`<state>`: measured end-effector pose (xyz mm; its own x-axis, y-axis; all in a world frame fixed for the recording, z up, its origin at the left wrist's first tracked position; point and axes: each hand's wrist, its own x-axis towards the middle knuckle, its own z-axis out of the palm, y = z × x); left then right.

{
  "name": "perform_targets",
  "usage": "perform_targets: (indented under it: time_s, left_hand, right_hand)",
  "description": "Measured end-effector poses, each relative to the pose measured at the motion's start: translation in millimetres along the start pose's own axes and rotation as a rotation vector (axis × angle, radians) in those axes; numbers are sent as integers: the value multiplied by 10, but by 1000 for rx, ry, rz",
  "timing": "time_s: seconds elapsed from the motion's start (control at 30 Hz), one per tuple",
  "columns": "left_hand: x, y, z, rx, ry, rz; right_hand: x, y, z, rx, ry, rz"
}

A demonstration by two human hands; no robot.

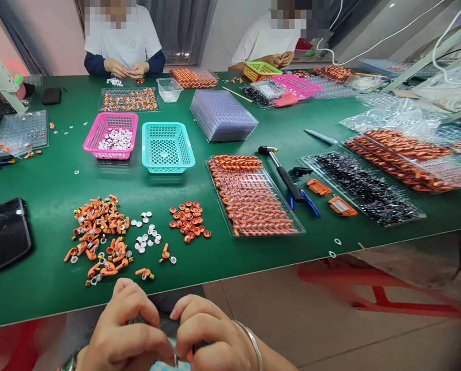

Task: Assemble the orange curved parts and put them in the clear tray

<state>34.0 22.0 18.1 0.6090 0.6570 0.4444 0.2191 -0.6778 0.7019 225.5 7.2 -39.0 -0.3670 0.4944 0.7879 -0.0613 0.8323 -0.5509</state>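
small parts at the worktop edge: what could slip

both hands meet at six o'clock, just off the near edge of the worktop (52,206). the left hand (124,335) and right hand (210,332) are curled tight, fingertips pinched together over something tiny; an orange sliver shows under the right grip, but what it holds i cannot tell. held over the lap, a dropped piece would likely fall to the floor. the loose orange hooks (99,232) at eleven o'clock lie near the edge, so a sleeve could sweep them off.

counted: two plastic baskets nearby, pink basket (110,135) and teal basket (167,147); one phone (8,232) at nine o'clock; one hammer (282,172); roughly twenty orange caps (187,220); about a dozen white discs (147,234).
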Motion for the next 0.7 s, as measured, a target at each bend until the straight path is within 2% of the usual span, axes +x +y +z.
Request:
perform_targets:
  time_s: [0.5, 0.7]
  left_hand:
    - [-54, -16, -5, -31, -41, -7]
    - [3, 2, 1, -9, -8, 14]
  right_hand:
    - [-18, 22, 5, 3, -14, -13]
    - [26, -74, -15, 10, -20, 73]
